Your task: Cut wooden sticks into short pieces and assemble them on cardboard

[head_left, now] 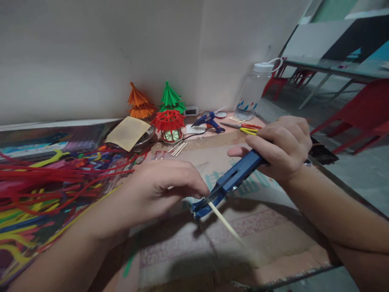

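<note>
Your left hand (172, 182) has its thumb and index finger closed on the near-hidden far end of the stick (226, 223); the pinch itself is partly covered. Your right hand (281, 148) is wrapped firmly round the handles of the cutter (232, 178), whose jaws straddle the stick just beside your left fingertips. From there the stick runs free toward you, above the cardboard (261, 231). It should be light, stiff and dry, with little slip, but thin enough to snap or splinter if bent. Pinch it close to the blade, fingertips clear of the edge. The cutter looks heavier and rigid; its handles give the best hold. Short sticks (179, 149) lie beyond your left fingers.
</note>
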`<action>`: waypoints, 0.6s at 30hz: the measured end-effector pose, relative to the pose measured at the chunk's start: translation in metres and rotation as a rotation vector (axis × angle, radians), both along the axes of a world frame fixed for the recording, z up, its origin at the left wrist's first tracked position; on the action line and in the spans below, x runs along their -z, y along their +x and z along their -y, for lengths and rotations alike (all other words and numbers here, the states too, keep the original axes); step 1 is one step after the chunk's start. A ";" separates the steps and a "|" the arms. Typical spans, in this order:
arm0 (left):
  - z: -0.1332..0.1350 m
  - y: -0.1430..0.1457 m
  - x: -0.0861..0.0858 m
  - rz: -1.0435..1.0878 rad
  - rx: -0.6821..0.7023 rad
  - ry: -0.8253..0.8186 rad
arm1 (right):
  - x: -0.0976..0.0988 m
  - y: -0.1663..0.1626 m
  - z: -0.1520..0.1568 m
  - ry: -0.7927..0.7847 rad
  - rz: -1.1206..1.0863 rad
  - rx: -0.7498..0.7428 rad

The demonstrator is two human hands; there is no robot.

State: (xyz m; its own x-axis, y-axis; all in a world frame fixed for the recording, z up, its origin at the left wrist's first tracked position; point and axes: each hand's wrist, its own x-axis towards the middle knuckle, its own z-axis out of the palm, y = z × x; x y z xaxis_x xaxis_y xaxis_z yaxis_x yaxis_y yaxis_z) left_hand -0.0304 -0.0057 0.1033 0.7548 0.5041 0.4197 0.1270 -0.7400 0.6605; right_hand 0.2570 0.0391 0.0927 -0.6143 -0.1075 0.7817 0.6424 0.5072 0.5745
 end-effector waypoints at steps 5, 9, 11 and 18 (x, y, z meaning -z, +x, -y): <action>-0.001 -0.002 0.001 -0.023 -0.009 -0.008 | 0.002 0.000 -0.004 0.022 -0.017 -0.023; -0.001 -0.002 0.001 -0.016 0.007 0.000 | 0.002 0.000 -0.004 0.038 -0.021 -0.025; -0.001 -0.002 0.000 -0.006 0.004 0.002 | 0.002 0.000 -0.002 0.014 -0.008 0.001; -0.001 -0.002 0.000 0.001 0.005 0.011 | 0.002 0.000 0.001 -0.017 -0.045 0.064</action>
State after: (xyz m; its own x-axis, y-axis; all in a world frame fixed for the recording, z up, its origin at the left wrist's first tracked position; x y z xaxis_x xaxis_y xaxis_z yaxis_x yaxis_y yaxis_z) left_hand -0.0321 -0.0042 0.1031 0.7567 0.4960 0.4259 0.1225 -0.7476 0.6528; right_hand 0.2565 0.0381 0.0905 -0.5837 -0.0552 0.8101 0.6990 0.4734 0.5360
